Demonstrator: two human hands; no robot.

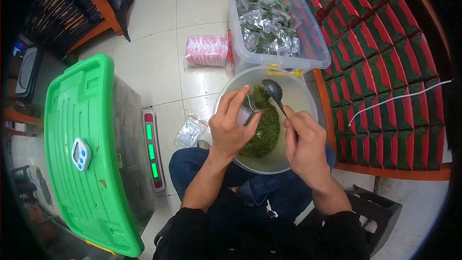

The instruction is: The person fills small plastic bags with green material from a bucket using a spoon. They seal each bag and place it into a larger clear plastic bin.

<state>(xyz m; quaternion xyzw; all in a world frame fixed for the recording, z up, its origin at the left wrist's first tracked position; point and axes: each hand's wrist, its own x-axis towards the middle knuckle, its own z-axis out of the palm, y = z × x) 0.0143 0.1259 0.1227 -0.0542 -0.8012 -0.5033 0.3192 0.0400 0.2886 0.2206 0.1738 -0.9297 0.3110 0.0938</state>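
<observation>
My left hand (230, 127) pinches a small clear plastic bag (260, 98) by its mouth, with green dried leaf bits inside it. In my right hand (306, 147) is a dark ladle (273, 89), its bowl right beside the bag's opening. Both hands are over a round translucent tub (308, 91) between my knees. A heap of chopped green dried leaves (262, 137) lies at the bottom of the tub, partly hidden by my left hand.
Filled small bags (269, 24) crowd a clear plastic bin (320, 60) ahead. Red-and-green boxes (385, 91) are stacked right. A pink-white packet (207, 51), empty-looking bags (191, 131) and a scale display (152, 149) are on the floor. A small timer (81, 154) rests on a green-lidded box (91, 202).
</observation>
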